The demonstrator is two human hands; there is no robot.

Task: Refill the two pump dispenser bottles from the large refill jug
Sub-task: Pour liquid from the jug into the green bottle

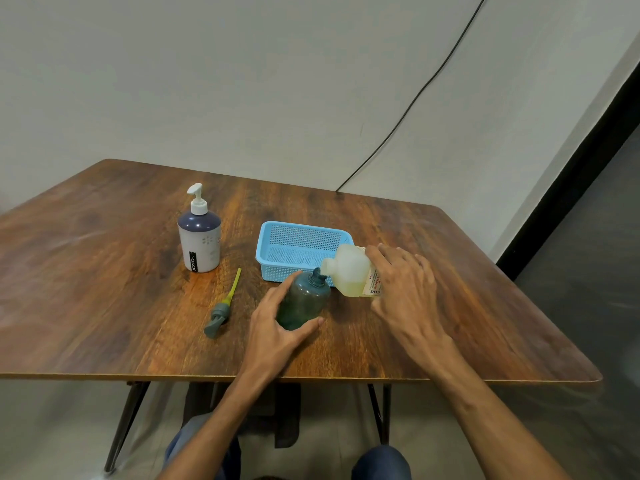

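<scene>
Blue basket (277,244) just behind green bottle (304,303), pump (221,308) left

You have a brown wood-grain table with rounded corners (104,271) in front of you. On it, right of its middle, sits a light blue perforated plastic basket (301,226), rectangular and open side up, with its near right corner hidden. Behind the table's far edge stands a plain pale grey wall (207,81). A thin black cable (415,98) slants down the wall to that edge. Right of the table a black strip (571,188) borders the wall. Under the table's near edge you see thin dark metal legs (126,427).
</scene>
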